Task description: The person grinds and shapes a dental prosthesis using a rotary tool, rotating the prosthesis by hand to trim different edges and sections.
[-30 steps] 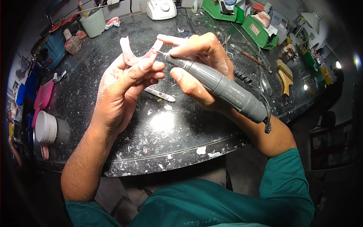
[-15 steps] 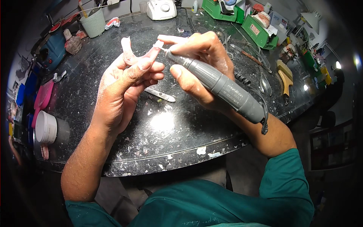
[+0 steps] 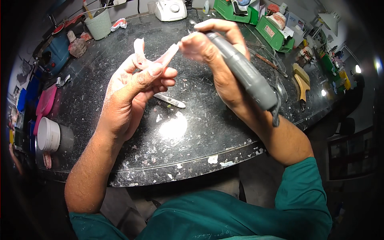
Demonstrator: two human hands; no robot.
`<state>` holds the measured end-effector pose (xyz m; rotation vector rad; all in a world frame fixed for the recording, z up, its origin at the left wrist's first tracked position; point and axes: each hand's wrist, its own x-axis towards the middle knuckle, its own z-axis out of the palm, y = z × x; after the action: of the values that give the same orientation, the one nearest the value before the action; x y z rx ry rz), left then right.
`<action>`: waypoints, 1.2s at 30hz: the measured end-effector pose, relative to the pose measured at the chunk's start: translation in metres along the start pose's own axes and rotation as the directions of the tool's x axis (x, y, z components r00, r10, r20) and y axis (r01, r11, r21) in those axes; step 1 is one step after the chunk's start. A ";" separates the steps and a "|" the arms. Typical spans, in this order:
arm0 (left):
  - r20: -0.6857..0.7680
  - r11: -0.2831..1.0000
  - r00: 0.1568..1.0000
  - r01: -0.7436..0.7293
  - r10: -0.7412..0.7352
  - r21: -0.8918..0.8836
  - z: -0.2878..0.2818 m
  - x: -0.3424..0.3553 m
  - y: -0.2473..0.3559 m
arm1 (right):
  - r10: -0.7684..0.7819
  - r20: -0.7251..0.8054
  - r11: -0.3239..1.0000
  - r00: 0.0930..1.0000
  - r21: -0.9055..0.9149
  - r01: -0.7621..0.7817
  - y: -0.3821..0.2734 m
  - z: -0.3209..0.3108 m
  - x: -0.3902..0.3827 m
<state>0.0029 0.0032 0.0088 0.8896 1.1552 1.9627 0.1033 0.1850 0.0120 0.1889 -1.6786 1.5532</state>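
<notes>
A flat metal strip [image 3: 173, 101] lies on the dark, speckled tabletop [image 3: 208, 134], its left end hidden behind the left hand [image 3: 126, 94]. Farther from the person than this strip, the pale pink U-shaped piece [image 3: 169, 56] is held up, the left hand's grip pinching its curve between thumb and fingers. To the right of the strip, the right hand [image 3: 218, 66] has its grip wrapped around a dark grey handpiece [image 3: 248, 74]; its blurred fingers are right by one end of the piece, and whether they touch cannot be told. Well left of the strip sits a white tub [image 3: 49, 135]; well right, a wooden-handled brush [image 3: 303, 85]; far beyond, a white box with a dial [image 3: 171, 12].
</notes>
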 end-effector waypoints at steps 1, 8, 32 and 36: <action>0.019 1.000 1.000 0.014 -0.014 -0.008 0.000 0.000 0.000 | 0.088 0.039 0.994 0.995 0.064 -0.090 -0.003 0.002 -0.001; -0.014 0.990 1.000 0.011 -0.009 0.139 -0.001 0.004 -0.006 | 0.135 0.117 0.979 0.984 0.135 -0.150 -0.006 -0.002 -0.004; -0.029 0.944 0.966 -0.244 0.256 0.224 0.001 0.005 0.000 | -0.006 0.089 1.000 0.996 0.024 0.004 0.004 -0.005 -0.001; -0.036 0.946 0.963 -0.256 0.268 0.199 0.005 0.004 -0.001 | 0.012 0.106 1.000 0.994 0.007 -0.012 0.002 -0.005 -0.003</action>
<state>0.0055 0.0089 0.0109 1.1405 1.3387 2.1286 0.1061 0.1884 0.0087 0.2699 -1.7585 1.5830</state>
